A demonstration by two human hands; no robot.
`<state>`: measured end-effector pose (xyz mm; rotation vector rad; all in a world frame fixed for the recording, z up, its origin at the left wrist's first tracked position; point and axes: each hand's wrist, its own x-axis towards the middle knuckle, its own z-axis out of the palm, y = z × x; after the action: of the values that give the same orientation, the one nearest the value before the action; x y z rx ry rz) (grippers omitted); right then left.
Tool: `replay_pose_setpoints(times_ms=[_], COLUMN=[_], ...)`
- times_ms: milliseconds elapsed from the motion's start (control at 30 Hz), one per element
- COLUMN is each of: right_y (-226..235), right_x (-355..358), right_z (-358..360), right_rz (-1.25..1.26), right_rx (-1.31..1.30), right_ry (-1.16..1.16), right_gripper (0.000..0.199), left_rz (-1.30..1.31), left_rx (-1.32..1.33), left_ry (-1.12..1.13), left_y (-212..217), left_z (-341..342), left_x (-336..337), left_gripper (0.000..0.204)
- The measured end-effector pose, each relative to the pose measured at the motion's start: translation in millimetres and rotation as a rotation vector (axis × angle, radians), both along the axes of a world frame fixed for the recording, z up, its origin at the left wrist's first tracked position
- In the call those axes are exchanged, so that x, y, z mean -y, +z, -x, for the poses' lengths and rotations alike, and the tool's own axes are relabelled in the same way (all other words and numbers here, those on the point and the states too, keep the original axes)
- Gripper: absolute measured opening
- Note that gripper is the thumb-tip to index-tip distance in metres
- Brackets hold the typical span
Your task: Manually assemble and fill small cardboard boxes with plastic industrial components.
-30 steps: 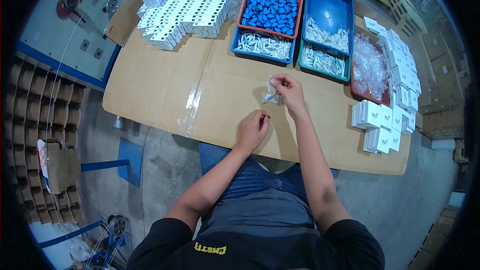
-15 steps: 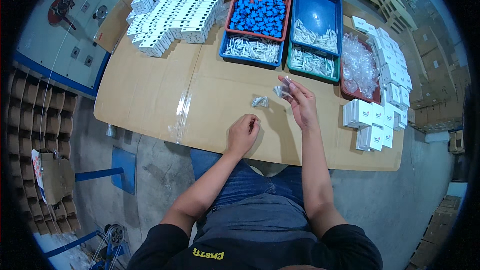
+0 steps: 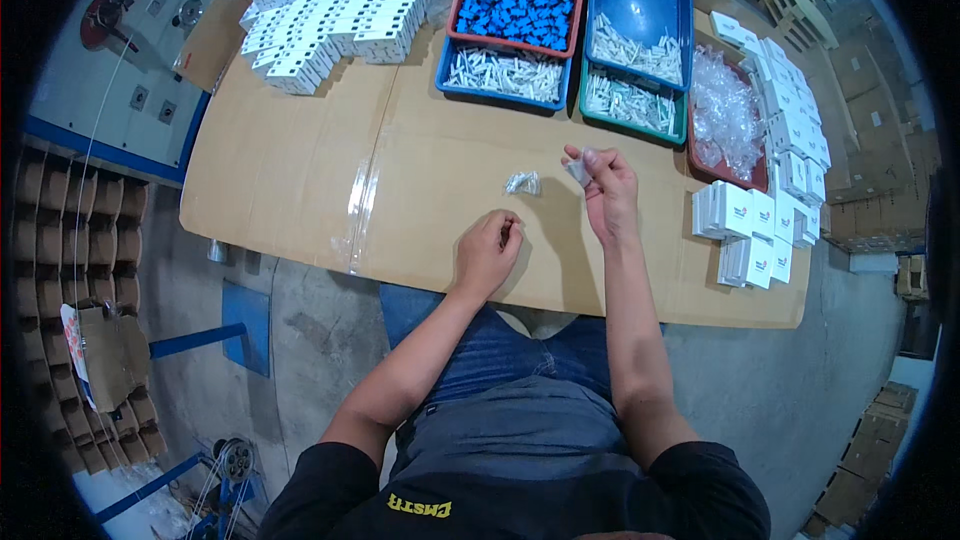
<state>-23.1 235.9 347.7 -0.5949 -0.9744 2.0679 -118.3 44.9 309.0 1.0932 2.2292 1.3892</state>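
Observation:
Raised over the cardboard-covered table, my right hand [image 3: 612, 190] pinches a small clear plastic bag [image 3: 577, 171] between thumb and fingers. Its contents are partly covered by the fingers. My left hand [image 3: 488, 252] rests near the table's front edge with its fingers curled closed; whatever may be in them is hidden. Just beyond the left hand lies another small clear bag [image 3: 522, 183] with white slim pieces in it, touched by neither hand.
Trays stand at the back: a red tray [image 3: 453, 28] of blue parts, blue and green trays [image 3: 683, 130] of white pieces, and a red tray [image 3: 762, 180] of clear bags. White boxes are stacked at the left [image 3: 385, 40] and right [image 3: 765, 215].
My right hand has turned the small bag, and its fingers now cover more of it. The left hand stays curled in nearly the same place. The whole view has shifted slightly.

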Motion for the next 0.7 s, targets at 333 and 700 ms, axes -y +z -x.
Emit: replay_pose_setpoints(times_ms=[333,700], right_y=[-8,-13], right_x=[-32,-125], right_z=[54,162], right_rz=[0.039,-1.072], right_rx=[0.271,0.827], right_ry=[0.134,0.139], right_gripper=[0.022,0.041], left_rz=[0.022,-0.04], left_rx=[0.0,-0.03], left_ry=[0.002,0.019], left_y=[5,-2], left_z=[0,1], left_x=[2,-4], left_gripper=[0.01,0.01])
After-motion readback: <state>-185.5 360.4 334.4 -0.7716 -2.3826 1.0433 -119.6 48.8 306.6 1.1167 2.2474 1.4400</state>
